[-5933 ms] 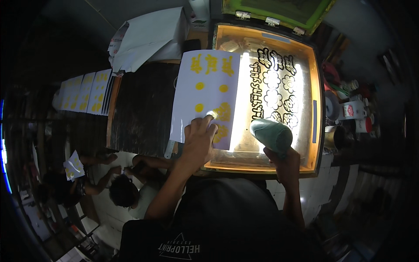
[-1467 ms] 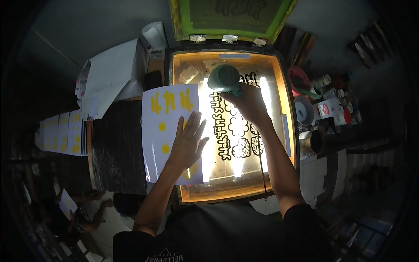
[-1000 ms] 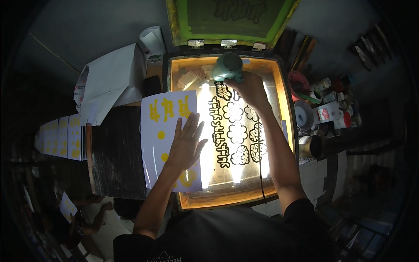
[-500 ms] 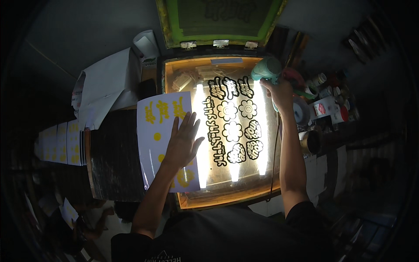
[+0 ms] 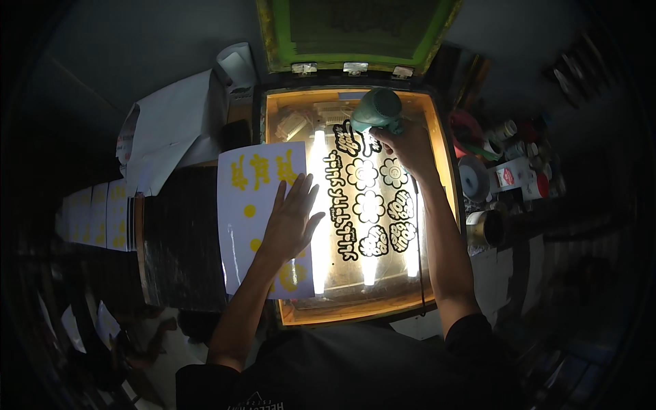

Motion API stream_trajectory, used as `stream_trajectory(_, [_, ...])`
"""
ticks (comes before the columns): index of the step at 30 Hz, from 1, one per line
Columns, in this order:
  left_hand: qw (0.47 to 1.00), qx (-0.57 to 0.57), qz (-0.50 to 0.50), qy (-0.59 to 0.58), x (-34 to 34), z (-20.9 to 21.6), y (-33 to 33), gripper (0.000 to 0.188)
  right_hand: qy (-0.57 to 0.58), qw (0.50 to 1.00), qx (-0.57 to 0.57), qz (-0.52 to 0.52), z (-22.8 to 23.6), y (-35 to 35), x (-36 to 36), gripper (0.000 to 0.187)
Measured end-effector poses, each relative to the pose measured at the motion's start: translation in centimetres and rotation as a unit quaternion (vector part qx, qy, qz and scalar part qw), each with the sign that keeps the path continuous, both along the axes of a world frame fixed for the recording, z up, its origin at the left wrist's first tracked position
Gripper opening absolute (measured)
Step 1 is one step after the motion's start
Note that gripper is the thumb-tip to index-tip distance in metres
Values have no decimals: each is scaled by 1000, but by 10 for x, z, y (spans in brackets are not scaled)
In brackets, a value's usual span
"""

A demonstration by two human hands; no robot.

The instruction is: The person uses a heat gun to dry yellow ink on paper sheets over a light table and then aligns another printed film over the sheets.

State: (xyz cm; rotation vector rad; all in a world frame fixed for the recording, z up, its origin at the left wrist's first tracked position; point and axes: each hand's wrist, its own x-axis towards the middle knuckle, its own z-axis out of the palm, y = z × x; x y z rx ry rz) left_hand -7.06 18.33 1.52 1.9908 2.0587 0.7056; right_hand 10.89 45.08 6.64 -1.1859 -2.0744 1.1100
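My left hand (image 5: 290,222) lies open, its fingers stretched out on a white sheet (image 5: 234,232) printed with yellow shapes. The sheet overlaps the left side of a lit, wood-framed light table (image 5: 355,313). In my right hand (image 5: 408,145) is a teal hair dryer (image 5: 378,107), gripped by its handle above the table's upper part. Black-outlined flowers and lettering (image 5: 370,206) show on the glowing glass between my hands. The dryer and hand cover some of the upper lettering. A dark cord (image 5: 421,273) hangs beside my right forearm.
A green screen frame (image 5: 362,34) stands raised on hinges at the table's far edge. Several printed sheets (image 5: 99,215) lie at the left. Tubs and jars (image 5: 509,174) crowd the right side. At lower left, another person's arm (image 5: 157,338) shows dimly.
My right hand has carried the hair dryer leftward, from the table's right edge to above the upper lettering. My left hand stays flat on the sheet. The view has shifted slightly.
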Motion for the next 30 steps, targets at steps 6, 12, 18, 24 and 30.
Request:
stream_trajectory(6, [1000, 3, 5, -1, 0, -3, 1, 58, 32, 999, -37, 15, 12, -20, 2, 29])
stream_trajectory(12, [999, -3, -6, 34, 0, -1, 3, 58, 40, 998, -22, -35, 7, -14, 26, 25])
stream_trajectory(18, [999, 3, -9, 44, 0, -2, 3, 58, -7, 994, -36, -103, 21, -19, 63, 26])
stream_trajectory(24, [998, 20, -11, 52, 1, -4, 3, 58, 13, 992, -57, -114, 26, -49, 95, 27])
stream_trajectory(30, [1000, 8, -1, 29, 1, 1, 2, 56, -38, 992, -51, -112, 30, -96, 120, 26])
